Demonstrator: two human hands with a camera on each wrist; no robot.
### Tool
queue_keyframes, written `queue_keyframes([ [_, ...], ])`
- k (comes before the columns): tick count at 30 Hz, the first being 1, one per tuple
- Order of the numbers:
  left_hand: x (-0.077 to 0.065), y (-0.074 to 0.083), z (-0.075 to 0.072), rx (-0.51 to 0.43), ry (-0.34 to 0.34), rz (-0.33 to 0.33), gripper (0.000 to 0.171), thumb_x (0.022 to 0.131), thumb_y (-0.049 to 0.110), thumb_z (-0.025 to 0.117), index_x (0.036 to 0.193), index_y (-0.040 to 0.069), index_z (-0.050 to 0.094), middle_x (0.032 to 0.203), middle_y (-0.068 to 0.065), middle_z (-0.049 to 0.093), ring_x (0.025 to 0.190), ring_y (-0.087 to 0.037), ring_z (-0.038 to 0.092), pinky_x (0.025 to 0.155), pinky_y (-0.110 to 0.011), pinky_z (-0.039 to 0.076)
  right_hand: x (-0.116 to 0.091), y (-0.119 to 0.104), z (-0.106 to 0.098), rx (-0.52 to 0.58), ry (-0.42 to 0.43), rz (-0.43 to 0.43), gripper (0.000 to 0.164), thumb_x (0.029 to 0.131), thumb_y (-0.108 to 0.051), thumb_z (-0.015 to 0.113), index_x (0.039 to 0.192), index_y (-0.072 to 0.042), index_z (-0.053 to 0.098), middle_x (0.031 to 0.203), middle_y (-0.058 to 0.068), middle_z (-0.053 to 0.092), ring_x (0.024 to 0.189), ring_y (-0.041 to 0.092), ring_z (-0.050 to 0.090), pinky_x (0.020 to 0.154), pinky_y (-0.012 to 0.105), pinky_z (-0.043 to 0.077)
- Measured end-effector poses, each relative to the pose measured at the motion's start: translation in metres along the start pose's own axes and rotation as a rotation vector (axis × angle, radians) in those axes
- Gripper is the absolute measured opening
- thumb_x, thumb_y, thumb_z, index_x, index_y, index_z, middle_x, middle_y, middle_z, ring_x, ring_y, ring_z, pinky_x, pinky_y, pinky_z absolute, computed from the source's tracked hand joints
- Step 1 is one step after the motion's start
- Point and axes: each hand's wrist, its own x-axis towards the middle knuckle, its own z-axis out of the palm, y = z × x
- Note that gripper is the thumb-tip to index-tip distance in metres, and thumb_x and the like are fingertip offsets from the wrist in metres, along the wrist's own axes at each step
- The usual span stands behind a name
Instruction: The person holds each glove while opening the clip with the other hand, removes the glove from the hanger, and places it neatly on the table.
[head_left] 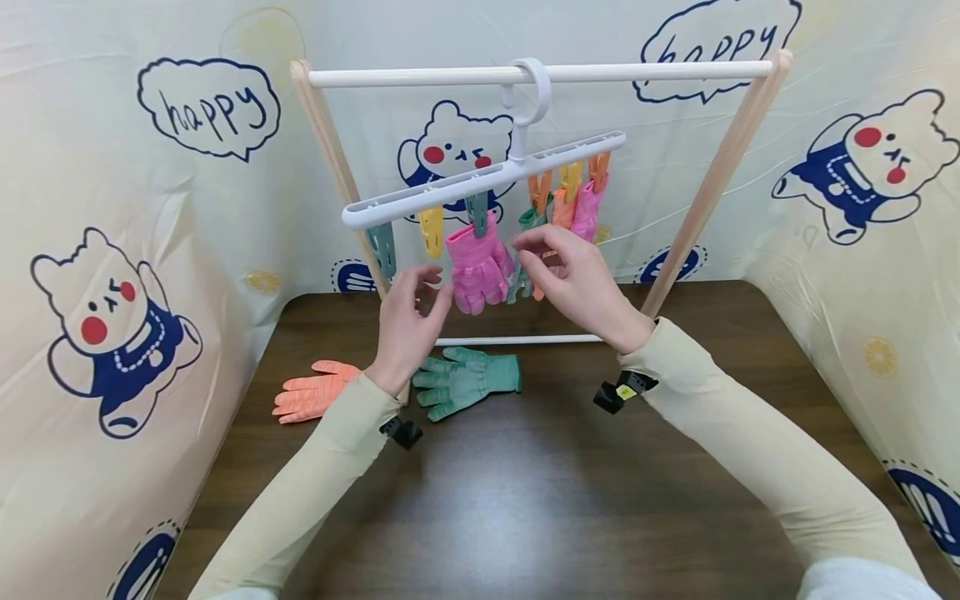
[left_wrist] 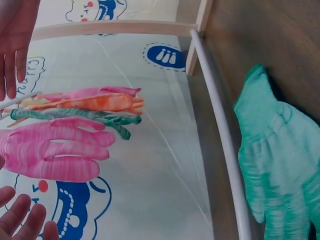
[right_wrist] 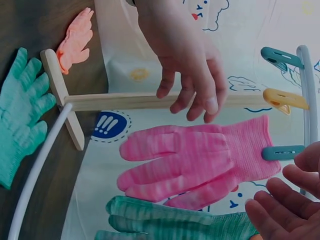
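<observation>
A pink glove (head_left: 480, 262) hangs by its cuff from a dark teal clothespin (head_left: 477, 214) on the white hanger (head_left: 435, 195). Just left of the glove is my left hand (head_left: 408, 321), its fingers loosely bent and holding nothing. My right hand (head_left: 573, 279) hovers on the other side, apart from the pink glove in the right wrist view, its fingers (right_wrist: 280, 200) relaxed near the clothespin. Behind it, a green glove (head_left: 527, 221), an orange glove (head_left: 562, 208) and a second pink glove (head_left: 588, 204) hang from orange and yellow clothespins, partly hidden by that hand.
The hanger hooks over the white top bar (head_left: 420, 77) of a wooden-legged rack (head_left: 716, 183). A yellow clothespin (head_left: 431, 232) and a teal one (head_left: 382, 248) hang without gloves at its left. A green glove (head_left: 468, 381) and an orange glove (head_left: 315, 392) lie on the brown table (head_left: 510, 500).
</observation>
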Motion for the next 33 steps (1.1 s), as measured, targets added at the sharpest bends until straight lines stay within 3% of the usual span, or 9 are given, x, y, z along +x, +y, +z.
queue_keyframes([
  [6, 0.004, 0.003, 0.002, -0.059, -0.026, -0.001, 0.037, 0.103, 0.03, 0.065, 0.132, 0.007, 0.06, 0.12, -0.01, 0.063, 0.103, -0.026, 0.063, 0.082, -0.039, 0.052, 0.008, -0.003, -0.001, -0.006, 0.019, -0.001, 0.028, 0.104, -0.013, 0.063, 0.129, -0.001, 0.066, 0.124, 0.014, 0.068, 0.11, 0.023, 0.064, 0.096, 0.046, 0.056],
  [21, 0.018, 0.01, 0.01, -0.148, -0.009, -0.022, 0.036, 0.103, 0.03, 0.065, 0.13, 0.005, 0.06, 0.123, -0.01, 0.067, 0.11, -0.021, 0.064, 0.085, -0.039, 0.057, 0.03, -0.006, 0.008, 0.014, 0.078, -0.041, 0.037, 0.104, -0.016, 0.064, 0.138, -0.001, 0.062, 0.135, 0.013, 0.065, 0.123, 0.022, 0.063, 0.103, 0.041, 0.054],
  [33, 0.021, 0.014, 0.016, -0.207, -0.028, -0.058, 0.039, 0.104, 0.029, 0.064, 0.133, 0.003, 0.06, 0.118, -0.012, 0.067, 0.107, -0.021, 0.064, 0.087, -0.039, 0.058, 0.045, -0.012, 0.013, 0.099, 0.028, 0.033, 0.042, 0.108, -0.019, 0.058, 0.145, -0.002, 0.056, 0.145, 0.013, 0.06, 0.132, 0.022, 0.059, 0.109, 0.036, 0.049],
])
